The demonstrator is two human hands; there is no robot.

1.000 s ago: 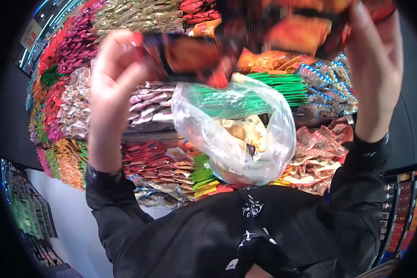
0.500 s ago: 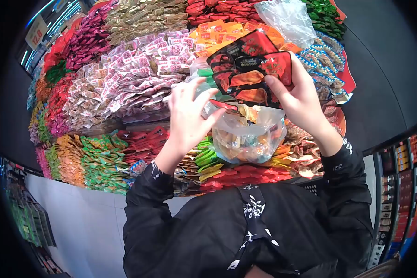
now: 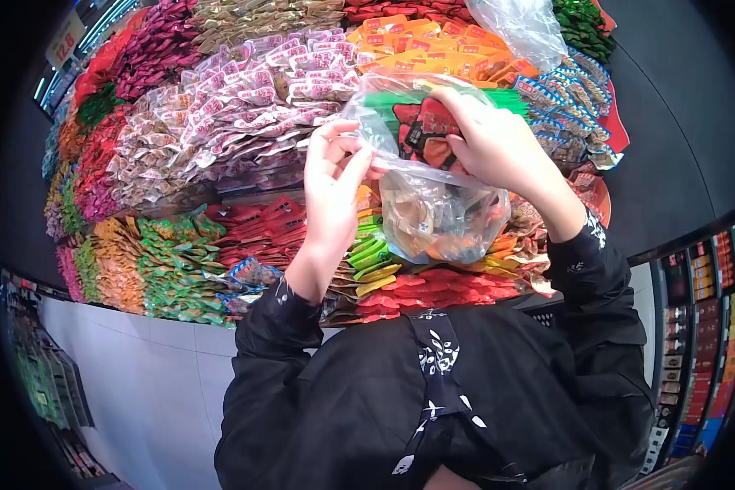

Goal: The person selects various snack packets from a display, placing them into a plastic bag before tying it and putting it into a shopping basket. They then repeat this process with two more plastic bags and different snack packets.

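While the left hand (image 3: 332,175) pinches the near rim of a clear plastic bag (image 3: 441,224) between closed thumb and fingertips and holds its mouth wide, the right hand (image 3: 492,145) is closed around a bunch of red-and-black snack packets (image 3: 423,131) and holds them just inside that mouth, where they show through the film at the top. The bag hangs in the air between the two hands, above the front edge of a tiered display (image 3: 245,202), and its lower part bulges with small wrapped snacks in pale and orange wrappers. Both arms wear black sleeves (image 3: 278,327). Behind the hands the display is heaped in bands of colour: pink-and-white packets (image 3: 253,98) to the left of the bag, orange packets (image 3: 416,41) beyond it, green packets (image 3: 180,261) on the lower tier and red packets (image 3: 433,290) right under the bag. A second clear bag (image 3: 518,28) lies on the pile at the far end
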